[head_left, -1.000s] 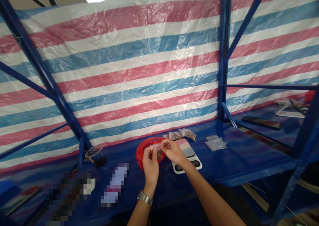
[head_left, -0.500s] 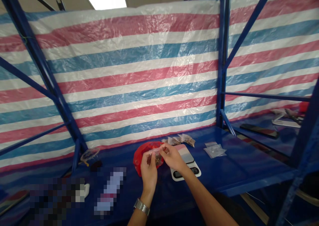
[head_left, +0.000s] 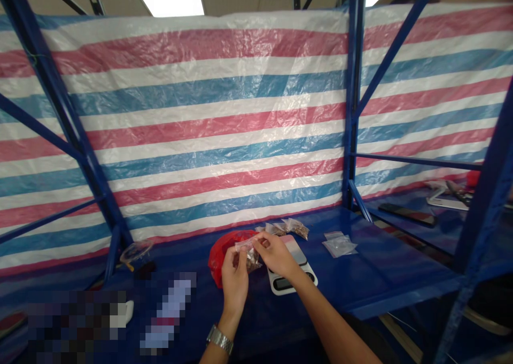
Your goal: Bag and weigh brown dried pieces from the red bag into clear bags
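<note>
Pinching a small bag [head_left: 249,250] of brown bits along its top, my left hand [head_left: 234,278] and right hand [head_left: 276,254] stay clamped there, above the red bag [head_left: 220,249] beside the scale [head_left: 294,278]; little has shifted.

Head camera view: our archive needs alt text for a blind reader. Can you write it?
Both hands hold a small clear bag of brown bits by its top edge, the left hand and right hand pinching it above a blue shelf. Behind it lie a red plastic bag, a kitchen scale, filled bags and empty bags, before a striped tarp.
</note>
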Demonstrator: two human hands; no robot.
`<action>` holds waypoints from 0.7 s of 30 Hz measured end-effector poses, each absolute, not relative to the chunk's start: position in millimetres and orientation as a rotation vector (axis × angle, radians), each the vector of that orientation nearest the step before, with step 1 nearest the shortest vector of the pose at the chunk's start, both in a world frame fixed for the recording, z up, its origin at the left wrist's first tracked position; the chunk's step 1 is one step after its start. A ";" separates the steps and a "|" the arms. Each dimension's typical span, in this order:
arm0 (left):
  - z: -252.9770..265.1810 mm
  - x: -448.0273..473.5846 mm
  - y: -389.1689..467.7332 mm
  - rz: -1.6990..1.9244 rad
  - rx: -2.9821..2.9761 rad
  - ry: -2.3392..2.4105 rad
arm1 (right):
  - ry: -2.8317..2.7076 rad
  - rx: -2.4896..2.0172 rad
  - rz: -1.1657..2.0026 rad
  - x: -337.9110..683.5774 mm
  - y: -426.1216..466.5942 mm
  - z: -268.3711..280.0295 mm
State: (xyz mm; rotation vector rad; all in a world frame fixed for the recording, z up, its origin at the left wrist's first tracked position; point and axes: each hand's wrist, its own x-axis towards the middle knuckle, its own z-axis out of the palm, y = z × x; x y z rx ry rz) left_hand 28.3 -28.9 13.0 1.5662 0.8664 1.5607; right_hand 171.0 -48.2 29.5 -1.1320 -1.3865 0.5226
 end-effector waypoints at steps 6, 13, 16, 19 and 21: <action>13.6 29.5 -28.7 1.573 1.586 0.788 | -1.398 -1.126 0.477 173.8 -50.7 34.3; 6.6 29.5 -22.5 1.568 1.587 0.798 | -1.387 -1.127 0.494 172.4 -47.1 31.8; 6.9 29.9 -23.0 1.550 1.577 0.772 | -1.374 -1.131 0.474 171.5 -46.1 29.7; 9.3 29.2 -25.1 1.552 1.573 0.773 | -1.359 -1.146 0.459 169.7 -46.3 29.9; 11.1 27.9 -26.2 1.555 1.577 0.790 | -1.360 -1.145 0.470 168.5 -47.0 31.3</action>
